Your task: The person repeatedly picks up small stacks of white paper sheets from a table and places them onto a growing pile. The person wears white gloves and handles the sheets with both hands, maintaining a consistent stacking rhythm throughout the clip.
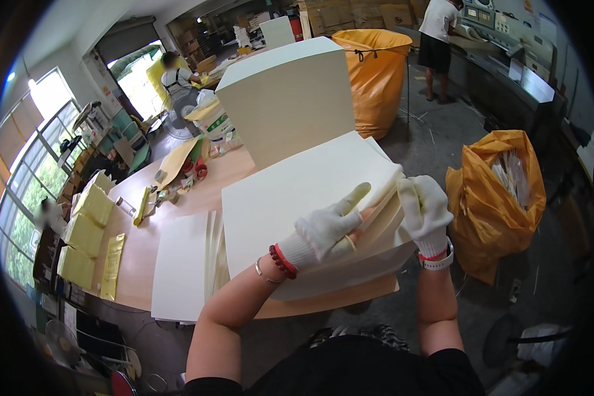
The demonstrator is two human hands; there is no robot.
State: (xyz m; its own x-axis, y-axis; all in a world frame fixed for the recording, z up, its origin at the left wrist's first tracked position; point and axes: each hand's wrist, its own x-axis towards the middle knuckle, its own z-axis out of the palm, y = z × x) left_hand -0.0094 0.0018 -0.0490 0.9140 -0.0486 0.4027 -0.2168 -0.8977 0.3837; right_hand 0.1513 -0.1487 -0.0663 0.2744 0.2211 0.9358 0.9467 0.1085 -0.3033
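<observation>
A thick stack of large white paper sheets [270, 188] lies before me, its right-hand edges lifted and fanned apart. My left hand [327, 231], in a white knit glove with some bare fingertips showing, rests against the fanned edges with its fingers spread. At the stack's right corner my right hand [424, 211], gloved too, is closed on the raised sheet edges; part of its grip is hidden. Behind this stack stands a tall block of white sheets [290, 105]. Another pile of white sheets [181, 264] lies to the left, beside my left forearm.
The wooden table [135, 261] also holds yellow wrapped bundles [89, 221], a yellow packet [113, 267] and tape rolls. An orange sack [495, 218] of paper strips stands on the right, a larger orange bag [379, 79] behind. Other people work farther away.
</observation>
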